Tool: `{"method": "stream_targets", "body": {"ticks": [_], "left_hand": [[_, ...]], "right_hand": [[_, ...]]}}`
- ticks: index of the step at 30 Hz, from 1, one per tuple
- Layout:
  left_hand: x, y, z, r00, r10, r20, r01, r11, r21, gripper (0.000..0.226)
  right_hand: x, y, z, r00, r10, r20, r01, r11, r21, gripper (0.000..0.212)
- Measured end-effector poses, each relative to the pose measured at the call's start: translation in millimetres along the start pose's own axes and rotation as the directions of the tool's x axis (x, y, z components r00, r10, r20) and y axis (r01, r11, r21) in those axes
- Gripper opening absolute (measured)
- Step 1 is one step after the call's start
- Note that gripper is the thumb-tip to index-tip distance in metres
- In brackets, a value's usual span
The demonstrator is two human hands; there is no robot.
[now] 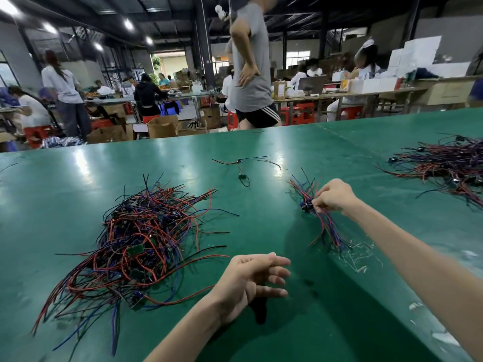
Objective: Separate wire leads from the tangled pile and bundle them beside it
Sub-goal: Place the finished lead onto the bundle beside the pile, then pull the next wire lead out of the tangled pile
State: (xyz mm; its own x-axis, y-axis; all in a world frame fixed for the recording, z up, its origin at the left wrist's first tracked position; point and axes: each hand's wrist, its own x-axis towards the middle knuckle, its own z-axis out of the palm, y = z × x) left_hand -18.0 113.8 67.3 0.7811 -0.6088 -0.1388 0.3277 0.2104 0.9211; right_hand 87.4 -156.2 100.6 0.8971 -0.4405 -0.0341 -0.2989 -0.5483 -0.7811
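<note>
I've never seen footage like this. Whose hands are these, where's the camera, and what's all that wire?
There is no machine: a person wears a camera on the head, looking down at their own two hands. The left hand is open and holds nothing. The right hand grips a small bundle of red, blue and black wire leads. On the green table lie a big tangled pile at the left, one loose lead farther back, and another pile at far right.

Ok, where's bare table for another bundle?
Bare table lies between the tangled pile and the bundle the right hand grips, beyond the left hand; also behind the pile, left of the loose lead. Crowded: second pile far right, scraps near the bundle.
</note>
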Motion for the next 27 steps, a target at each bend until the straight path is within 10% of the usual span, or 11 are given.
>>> {"method": "stream_targets", "body": {"ticks": [9,11,14,16,19,27], "left_hand": [[-3.3,-4.3,0.5,0.948,0.312,-0.066,-0.290,0.930,0.226,0.021],[-4.6,-4.1,-3.0,0.863,0.504,-0.031,-0.403,0.725,0.559,0.017],[-7.2,11.5,-16.8,0.629,0.750,0.206,-0.420,0.104,0.901,0.019],[-11.0,31.3,-32.0,0.510,0.834,0.211,-0.301,-0.056,0.952,0.024],[-23.1,63.0,-65.0,0.393,0.919,-0.017,0.028,0.007,1.000,0.030],[-52.0,94.7,-125.2,0.628,0.556,-0.544,0.520,0.221,0.825,0.024]], "right_hand": [[-32.5,3.8,20.8,0.954,-0.248,-0.167,0.142,0.866,-0.479,0.012],[-48.0,6.1,31.0,0.905,-0.392,-0.164,0.242,0.792,-0.561,0.014],[-74.1,7.5,48.5,0.850,-0.519,-0.087,0.388,0.730,-0.563,0.014],[-87.7,6.5,56.8,0.832,-0.553,-0.036,0.459,0.724,-0.516,0.012],[-99.7,3.4,61.4,0.809,-0.588,-0.014,0.526,0.734,-0.429,0.017],[-103.7,4.4,68.6,0.779,-0.622,0.082,0.601,0.702,-0.382,0.028]]}}
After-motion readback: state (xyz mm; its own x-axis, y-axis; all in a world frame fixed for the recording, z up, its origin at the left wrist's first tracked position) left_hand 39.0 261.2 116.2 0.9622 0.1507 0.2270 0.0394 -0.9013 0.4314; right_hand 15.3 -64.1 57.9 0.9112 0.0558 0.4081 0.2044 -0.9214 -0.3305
